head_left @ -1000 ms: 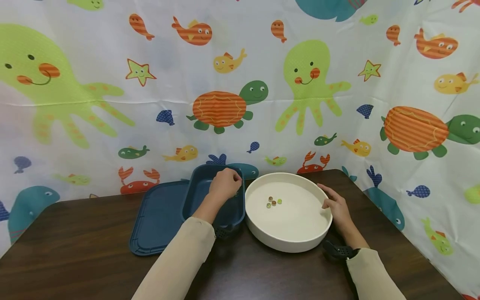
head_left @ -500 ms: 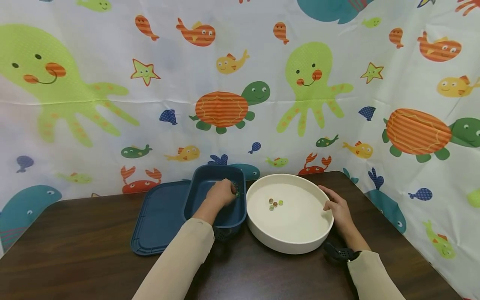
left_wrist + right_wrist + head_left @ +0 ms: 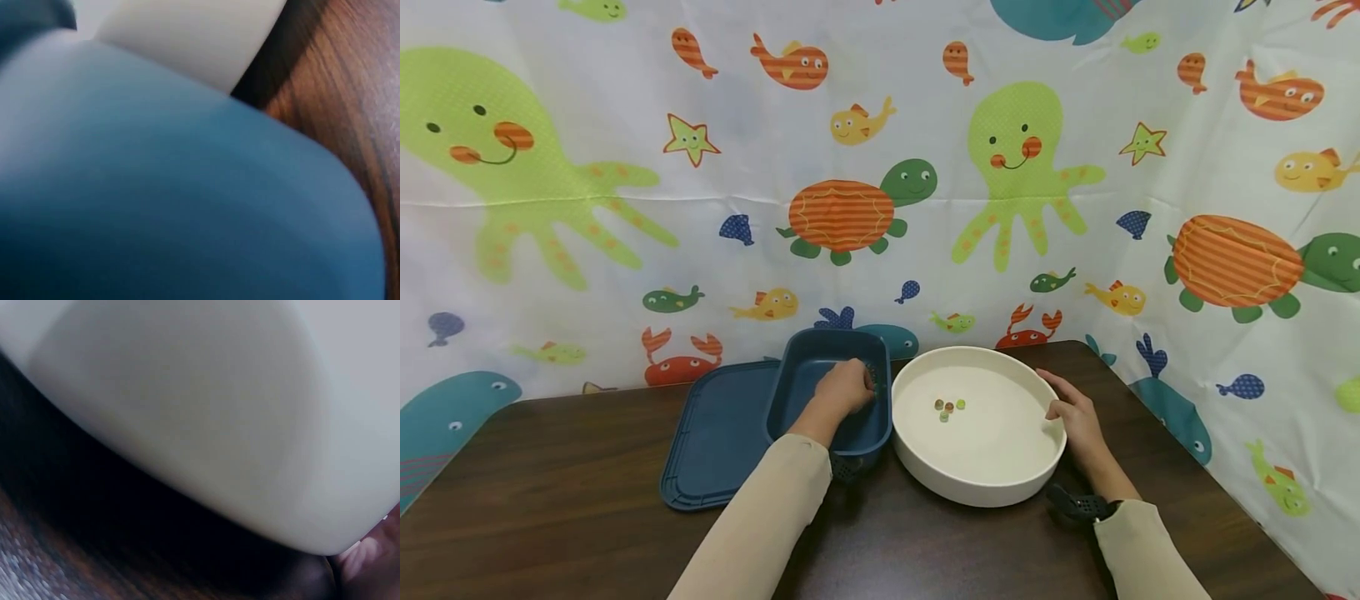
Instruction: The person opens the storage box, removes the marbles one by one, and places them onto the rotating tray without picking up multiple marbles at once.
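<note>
Head view: one round cream tray (image 3: 1000,437); your right hand (image 3: 1072,414) grips its rim at 3 o'clock, thumb inside. Four small round pieces (image 3: 950,407), green and brown, lie in the tray toward 10 o'clock. One blue rectangular bin (image 3: 806,377), at the tray's 9 o'clock; your left hand (image 3: 842,389) is inside, fingers curled downward, any hold impossible to tell. One blue flat lid (image 3: 726,429), at the bin's 8 o'clock.

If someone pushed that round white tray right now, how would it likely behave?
The white tray looks likely stiff, holding an even round shape. It sits wide and low on the table, so it would probably slide before tipping. The small pieces inside look loose and might shift.
</note>
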{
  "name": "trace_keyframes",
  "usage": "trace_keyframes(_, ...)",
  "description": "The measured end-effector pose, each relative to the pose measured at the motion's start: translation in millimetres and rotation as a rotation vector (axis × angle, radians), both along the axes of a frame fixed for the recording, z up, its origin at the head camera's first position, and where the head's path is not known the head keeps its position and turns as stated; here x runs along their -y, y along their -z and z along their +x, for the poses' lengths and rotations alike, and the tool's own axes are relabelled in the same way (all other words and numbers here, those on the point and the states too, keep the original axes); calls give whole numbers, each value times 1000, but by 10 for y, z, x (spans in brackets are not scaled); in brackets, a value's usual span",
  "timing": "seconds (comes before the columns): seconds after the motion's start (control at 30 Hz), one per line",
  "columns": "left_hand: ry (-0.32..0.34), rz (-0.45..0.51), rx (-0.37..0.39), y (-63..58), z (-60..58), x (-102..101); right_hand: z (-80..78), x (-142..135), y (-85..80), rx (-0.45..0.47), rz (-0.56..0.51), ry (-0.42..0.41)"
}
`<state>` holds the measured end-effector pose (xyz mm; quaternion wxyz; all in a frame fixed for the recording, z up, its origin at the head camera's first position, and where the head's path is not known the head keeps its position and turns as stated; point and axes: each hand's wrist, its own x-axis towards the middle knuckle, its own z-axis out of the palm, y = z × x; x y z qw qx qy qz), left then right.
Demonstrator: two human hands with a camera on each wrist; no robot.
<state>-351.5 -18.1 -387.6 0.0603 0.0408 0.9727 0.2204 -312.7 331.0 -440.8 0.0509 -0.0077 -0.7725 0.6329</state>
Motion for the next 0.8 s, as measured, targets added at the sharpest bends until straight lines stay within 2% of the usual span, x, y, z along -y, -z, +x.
trace_keyframes(0.17,-2,7,-1,-30,18,-2,6,-1,-3,10,-6,2)
trace_keyframes(0.37,8,19,-44,-100,21,6,-2,3,0,13,-13,2)
trace_keyframes(0.63,-20,108,-91,-329,36,9,12,39,-31,11,-13,16)
trace_keyframes(0.8,5,123,-131,-411,44,-14,24,60,-41,16,-13,22)
